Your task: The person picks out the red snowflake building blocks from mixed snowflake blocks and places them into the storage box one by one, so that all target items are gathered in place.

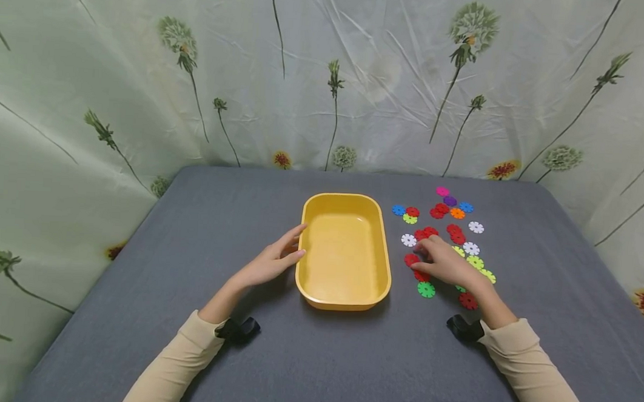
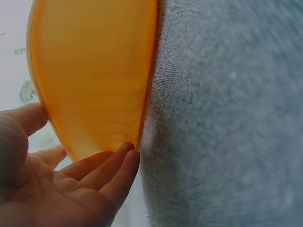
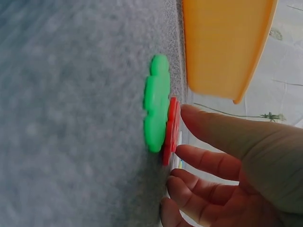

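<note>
My left hand (image 1: 266, 263) touches the left side of a yellow plastic basin (image 1: 383, 253). In the left wrist view, the thumb meets the rim and the loosely extended fingers (image 2: 124, 172) lie against the outer wall. The right hand (image 1: 447, 262) reaches down over flat, notched plastic discs to the right of the basin. Its thumb and index finger are parted beside a red disc (image 3: 171, 127), which lies by a green disc (image 3: 157, 104). Whether the thumb touches the red disc is hard to tell. Part of the disc group is hidden under the palm.
Several more discs lie scattered around the right hand, among them a white disc (image 1: 409, 241), an orange disc (image 1: 457, 213) and a purple disc (image 1: 450, 201). A grey cloth (image 1: 218, 208) covers the table. Behind it hangs a flower-printed curtain (image 1: 282, 120).
</note>
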Action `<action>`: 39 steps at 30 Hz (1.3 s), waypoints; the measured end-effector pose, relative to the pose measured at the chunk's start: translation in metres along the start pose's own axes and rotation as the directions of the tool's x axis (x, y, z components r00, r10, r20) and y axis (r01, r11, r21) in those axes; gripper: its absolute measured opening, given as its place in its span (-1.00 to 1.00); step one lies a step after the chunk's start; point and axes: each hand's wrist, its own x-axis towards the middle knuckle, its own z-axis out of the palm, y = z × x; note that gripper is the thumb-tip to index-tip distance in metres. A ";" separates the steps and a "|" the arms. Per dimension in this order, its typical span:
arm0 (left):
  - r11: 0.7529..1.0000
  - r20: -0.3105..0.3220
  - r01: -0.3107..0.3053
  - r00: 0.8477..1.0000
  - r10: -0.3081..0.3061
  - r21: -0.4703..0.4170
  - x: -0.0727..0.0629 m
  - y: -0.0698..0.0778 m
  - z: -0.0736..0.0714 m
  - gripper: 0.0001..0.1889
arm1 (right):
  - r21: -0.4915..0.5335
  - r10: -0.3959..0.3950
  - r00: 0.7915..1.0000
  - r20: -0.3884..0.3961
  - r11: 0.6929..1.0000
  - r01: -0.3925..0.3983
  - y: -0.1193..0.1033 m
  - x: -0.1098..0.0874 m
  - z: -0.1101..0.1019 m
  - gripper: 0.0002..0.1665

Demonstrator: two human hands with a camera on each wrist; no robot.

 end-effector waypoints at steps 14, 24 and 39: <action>0.995 0.033 0.009 0.999 -0.005 -0.101 0.004 -0.005 0.001 -0.34 | -0.016 0.019 1.000 0.002 1.000 -0.018 -0.002 0.007 0.002 -0.66; 0.991 0.041 0.023 0.999 -0.017 -0.130 0.004 -0.005 0.001 -0.34 | 0.031 -0.003 1.000 0.003 1.000 0.003 -0.001 0.009 0.002 -0.70; 0.991 0.039 0.031 0.999 -0.026 -0.132 0.005 -0.007 0.003 -0.35 | 0.095 -0.021 0.999 -0.043 0.995 0.025 -0.001 0.009 0.006 -0.66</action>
